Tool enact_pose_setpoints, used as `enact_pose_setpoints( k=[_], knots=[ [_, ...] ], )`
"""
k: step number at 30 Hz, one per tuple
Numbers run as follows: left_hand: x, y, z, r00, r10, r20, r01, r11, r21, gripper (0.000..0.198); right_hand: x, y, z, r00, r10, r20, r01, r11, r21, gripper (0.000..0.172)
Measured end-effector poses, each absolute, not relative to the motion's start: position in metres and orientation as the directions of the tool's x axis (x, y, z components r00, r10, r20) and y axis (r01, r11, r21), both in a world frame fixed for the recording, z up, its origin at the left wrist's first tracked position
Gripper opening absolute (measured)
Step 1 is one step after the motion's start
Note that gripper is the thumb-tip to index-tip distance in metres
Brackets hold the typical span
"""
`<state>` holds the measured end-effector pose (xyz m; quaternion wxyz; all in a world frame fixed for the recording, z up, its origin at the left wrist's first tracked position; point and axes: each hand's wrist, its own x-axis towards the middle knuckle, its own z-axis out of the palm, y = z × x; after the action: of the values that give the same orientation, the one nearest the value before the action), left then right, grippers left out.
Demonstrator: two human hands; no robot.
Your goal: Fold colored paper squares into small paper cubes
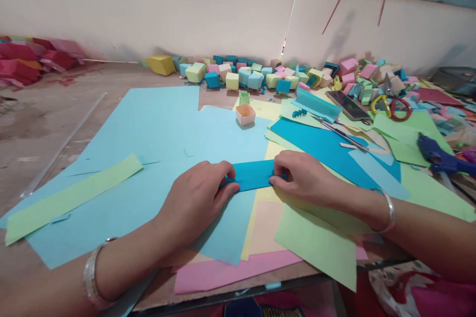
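Note:
A dark blue paper strip (253,175) is stretched level between my two hands, over light blue and yellow sheets. My left hand (199,198) pinches its left end between thumb and fingers. At the other end, my right hand (303,174) grips it the same way, fingers curled. Beyond the strip stands a small open peach paper box (246,115), with a green paper piece (244,98) just behind it. A long pale green strip (74,198) lies to the left on the large light blue sheet (148,124).
Several small paper boxes (232,80) line the wall. On the right lie scissors (391,108), a phone (348,105), a blue glue gun (442,153) and a dark blue sheet (327,151). A clear ruler-like strip (65,143) rests at left. The table's front edge (208,298) is near me.

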<state>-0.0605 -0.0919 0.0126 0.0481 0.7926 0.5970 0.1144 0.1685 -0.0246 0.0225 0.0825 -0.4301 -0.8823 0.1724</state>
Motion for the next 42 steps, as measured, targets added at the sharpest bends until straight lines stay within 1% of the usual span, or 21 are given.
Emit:
enact_pose_setpoints(
  k=[2, 4, 6, 7, 8, 10, 12, 14, 15, 17, 19, 23, 26, 28, 32, 35, 38, 40, 42],
  knots=[
    [-0.060, -0.091, 0.013, 0.275, 0.953, 0.128, 0.934, -0.296, 0.198, 0.016, 0.169, -0.024, 0.024, -0.611, 0.791, -0.033, 0.728, 0.546, -0.415, 0.012],
    [-0.060, -0.091, 0.014, 0.284, 0.950, 0.128, 0.931, -0.305, 0.200, 0.016, 0.170, -0.024, 0.025, -0.595, 0.803, -0.047, 0.731, 0.516, -0.446, 0.004],
    [-0.059, -0.091, 0.015, 0.287, 0.950, 0.122, 0.928, -0.307, 0.212, 0.014, 0.171, -0.025, 0.025, -0.589, 0.808, -0.039, 0.730, 0.510, -0.456, 0.012],
    [-0.059, -0.091, 0.015, 0.287, 0.951, 0.119, 0.927, -0.307, 0.216, 0.013, 0.171, -0.025, 0.025, -0.600, 0.799, -0.017, 0.723, 0.534, -0.439, 0.015],
    [-0.058, -0.091, 0.015, 0.285, 0.951, 0.121, 0.927, -0.306, 0.218, 0.013, 0.171, -0.025, 0.025, -0.624, 0.781, 0.021, 0.711, 0.579, -0.400, 0.014],
    [-0.058, -0.091, 0.015, 0.299, 0.940, 0.164, 0.920, -0.329, 0.212, 0.012, 0.172, -0.026, 0.024, -0.698, 0.706, 0.124, 0.664, 0.702, -0.257, 0.010],
    [-0.057, -0.090, 0.013, 0.342, 0.902, 0.265, 0.897, -0.397, 0.195, 0.013, 0.173, -0.029, 0.023, -0.775, 0.597, 0.206, 0.594, 0.800, -0.085, 0.017],
    [-0.056, -0.089, 0.010, 0.434, 0.829, 0.354, 0.845, -0.510, 0.159, 0.020, 0.173, -0.033, 0.022, -0.844, 0.487, 0.224, 0.508, 0.860, 0.044, 0.021],
    [-0.056, -0.089, 0.009, 0.485, 0.792, 0.370, 0.815, -0.563, 0.136, 0.026, 0.172, -0.036, 0.022, -0.872, 0.435, 0.224, 0.463, 0.882, 0.090, 0.021],
    [-0.056, -0.089, 0.008, 0.571, 0.741, 0.354, 0.769, -0.633, 0.085, 0.033, 0.171, -0.042, 0.021, -0.907, 0.352, 0.233, 0.392, 0.906, 0.158, 0.020],
    [-0.056, -0.091, 0.010, 0.614, 0.717, 0.331, 0.751, -0.659, 0.035, 0.033, 0.170, -0.047, 0.020, -0.921, 0.303, 0.243, 0.354, 0.913, 0.203, 0.021],
    [-0.051, -0.095, 0.019, 0.661, 0.680, 0.319, 0.733, -0.677, -0.076, 0.027, 0.172, -0.055, 0.022, -0.936, 0.298, 0.185, 0.339, 0.905, 0.255, 0.022],
    [-0.047, -0.098, 0.026, 0.681, 0.681, 0.270, 0.728, -0.670, -0.146, 0.027, 0.177, -0.060, 0.026, -0.944, 0.316, 0.099, 0.331, 0.901, 0.282, 0.022],
    [-0.047, -0.099, 0.027, 0.681, 0.687, 0.254, 0.730, -0.662, -0.169, 0.029, 0.179, -0.063, 0.029, -0.945, 0.322, 0.065, 0.326, 0.899, 0.292, 0.022],
    [-0.055, -0.101, 0.023, 0.678, 0.682, 0.274, 0.732, -0.663, -0.158, 0.034, 0.178, -0.066, 0.033, -0.937, 0.347, 0.043, 0.343, 0.887, 0.309, 0.021],
    [-0.062, -0.103, 0.021, 0.655, 0.689, 0.309, 0.752, -0.632, -0.186, 0.036, 0.177, -0.066, 0.035, -0.934, 0.357, 0.019, 0.343, 0.878, 0.335, 0.022],
    [-0.063, -0.105, 0.022, 0.636, 0.698, 0.328, 0.770, -0.606, -0.201, 0.035, 0.177, -0.063, 0.035, -0.937, 0.348, 0.038, 0.340, 0.877, 0.339, 0.024],
    [-0.061, -0.105, 0.022, 0.617, 0.709, 0.341, 0.781, -0.603, -0.161, 0.034, 0.177, -0.060, 0.033, -0.933, 0.350, 0.079, 0.356, 0.873, 0.334, 0.025],
    [-0.059, -0.104, 0.022, 0.594, 0.730, 0.340, 0.792, -0.605, -0.083, 0.030, 0.178, -0.056, 0.031, -0.928, 0.355, 0.116, 0.373, 0.868, 0.328, 0.026]
  ],
)
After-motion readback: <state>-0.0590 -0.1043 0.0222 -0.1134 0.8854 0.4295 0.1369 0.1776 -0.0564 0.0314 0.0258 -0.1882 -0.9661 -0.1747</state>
